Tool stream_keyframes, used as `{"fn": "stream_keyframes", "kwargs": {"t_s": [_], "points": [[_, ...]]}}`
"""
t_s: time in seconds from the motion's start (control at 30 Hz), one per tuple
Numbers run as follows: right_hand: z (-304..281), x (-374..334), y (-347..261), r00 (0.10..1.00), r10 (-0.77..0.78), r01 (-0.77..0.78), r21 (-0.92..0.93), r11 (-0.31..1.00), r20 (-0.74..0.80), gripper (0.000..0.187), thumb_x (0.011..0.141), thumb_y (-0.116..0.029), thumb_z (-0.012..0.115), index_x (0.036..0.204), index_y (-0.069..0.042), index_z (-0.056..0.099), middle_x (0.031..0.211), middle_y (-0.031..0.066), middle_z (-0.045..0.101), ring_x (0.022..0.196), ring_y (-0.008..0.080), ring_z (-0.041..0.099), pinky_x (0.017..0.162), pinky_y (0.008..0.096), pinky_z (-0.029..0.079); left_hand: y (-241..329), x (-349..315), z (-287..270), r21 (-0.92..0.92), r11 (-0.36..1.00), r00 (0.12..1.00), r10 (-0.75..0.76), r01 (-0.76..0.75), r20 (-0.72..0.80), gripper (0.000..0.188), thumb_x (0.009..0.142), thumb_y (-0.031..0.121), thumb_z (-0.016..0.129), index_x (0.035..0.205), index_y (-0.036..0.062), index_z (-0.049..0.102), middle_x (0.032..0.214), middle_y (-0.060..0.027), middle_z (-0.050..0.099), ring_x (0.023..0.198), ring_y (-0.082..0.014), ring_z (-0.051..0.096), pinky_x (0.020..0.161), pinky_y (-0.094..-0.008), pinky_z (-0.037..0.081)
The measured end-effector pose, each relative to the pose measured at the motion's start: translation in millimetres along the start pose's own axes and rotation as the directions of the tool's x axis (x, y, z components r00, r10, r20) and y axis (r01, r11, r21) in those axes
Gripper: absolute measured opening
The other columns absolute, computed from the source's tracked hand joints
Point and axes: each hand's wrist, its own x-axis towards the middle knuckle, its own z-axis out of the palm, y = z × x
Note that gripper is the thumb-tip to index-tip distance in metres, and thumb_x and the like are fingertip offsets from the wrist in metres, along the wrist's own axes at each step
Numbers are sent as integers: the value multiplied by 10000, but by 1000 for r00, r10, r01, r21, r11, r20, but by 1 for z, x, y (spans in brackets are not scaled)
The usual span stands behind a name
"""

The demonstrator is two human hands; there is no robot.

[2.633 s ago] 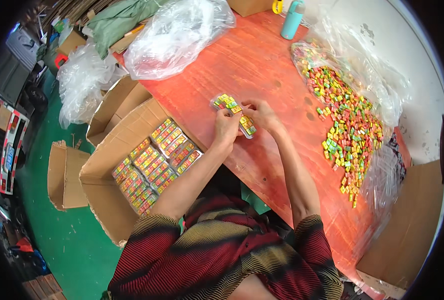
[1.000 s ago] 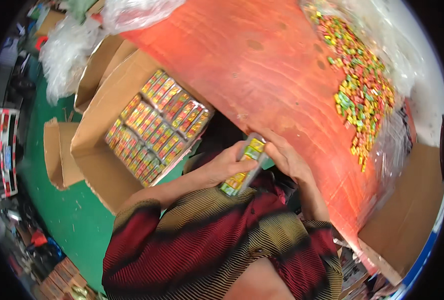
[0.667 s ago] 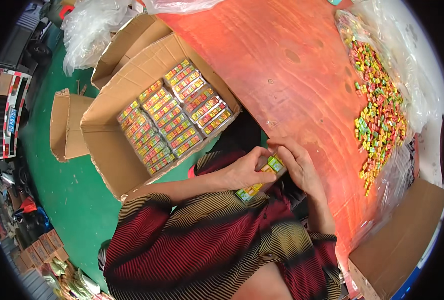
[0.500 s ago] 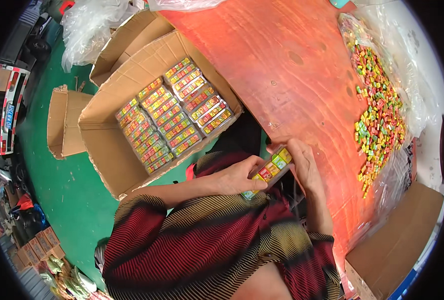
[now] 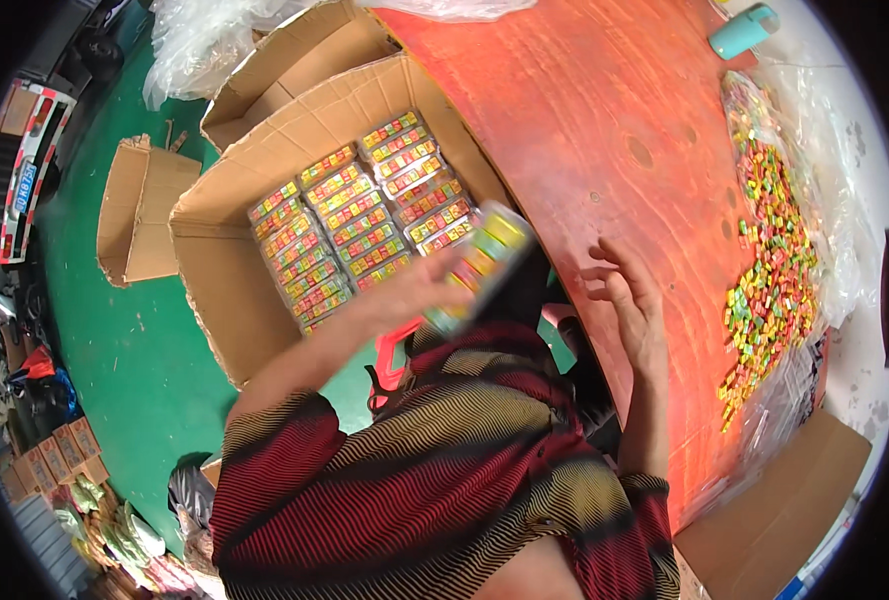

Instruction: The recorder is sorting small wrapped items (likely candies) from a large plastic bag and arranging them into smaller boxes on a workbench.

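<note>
Gripping the clear pack [image 5: 496, 246] of small colourful pieces in my left hand [image 5: 422, 287], fingers closed on its side; motion blur, exact finger placement can't be told. Pack is tilted, centre of frame, overlapping in view the right edge of the cardboard box [image 5: 214, 285], centre-left. Similar packs [image 5: 349, 215] sit in rows inside. My right hand [image 5: 629, 295], right of centre, loosely open, fingers spread, holding nothing, in front of the red table [image 5: 564, 120]. Loose pieces [image 5: 772, 255] heaped at right of frame.

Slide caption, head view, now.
Left hand holds a clear pack of coloured pieces near the open carton; empty right hand is over the red table.
</note>
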Motion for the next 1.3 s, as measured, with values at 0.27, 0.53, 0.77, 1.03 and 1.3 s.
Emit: {"fn": "stream_keyframes", "kwargs": {"t_s": [0.27, 0.53, 0.77, 1.03, 1.3], "points": [[-5, -3, 24, 994, 111, -111, 25, 993, 16, 321, 864, -109, 464, 1169, -8, 452, 1035, 91, 546, 854, 138, 548, 715, 263, 443, -4, 43, -197, 166, 975, 931, -81, 149, -357, 586, 701, 205, 667, 1197, 24, 411, 1047, -51, 533, 937, -151, 506, 847, -286, 393], [-1, -1, 23, 957, 286, -277, 154, 949, -43, 273, 867, -101, 461, 1121, -4, 491, 951, 55, 563, 740, 102, 543, 633, 209, 438, -52, 116, -266, 586, 720, 889, -92, 371, -449, 729, 634, 247, 728, 1236, 16, 388, 1253, -152, 416, 1133, -249, 416, 933, -318, 330], [1, -3, 25, 936, 326, -300, 181, 936, -131, 240, 869, -106, 462, 1078, -1, 515, 880, 37, 572, 684, 97, 538, 599, 205, 435, -32, 141, -232, 711, 514, 876, -239, 480, -418, 712, 639, 256, 723, 1225, 10, 402, 1203, -158, 465, 1105, -245, 439, 922, -309, 337], [4, -5, 25, 924, 344, -310, 198, 930, -165, 229, 868, -118, 471, 1066, -16, 525, 872, 24, 576, 674, 83, 536, 585, 191, 428, -54, 156, -256, 750, 504, 900, -165, 428, -403, 709, 590, 330, 748, 1176, 47, 466, 1129, -137, 523, 1042, -271, 490, 881, -326, 386], [3, -6, 28, 927, 338, -306, 195, 932, -163, 227, 867, -113, 476, 1066, -13, 524, 877, 26, 576, 677, 81, 533, 589, 191, 430, -62, 162, -241, 852, 271, 894, -170, 447, -415, 748, 695, 402, 631, 1280, 54, 319, 1162, -197, 485, 1060, -320, 480, 873, -364, 405]]}}
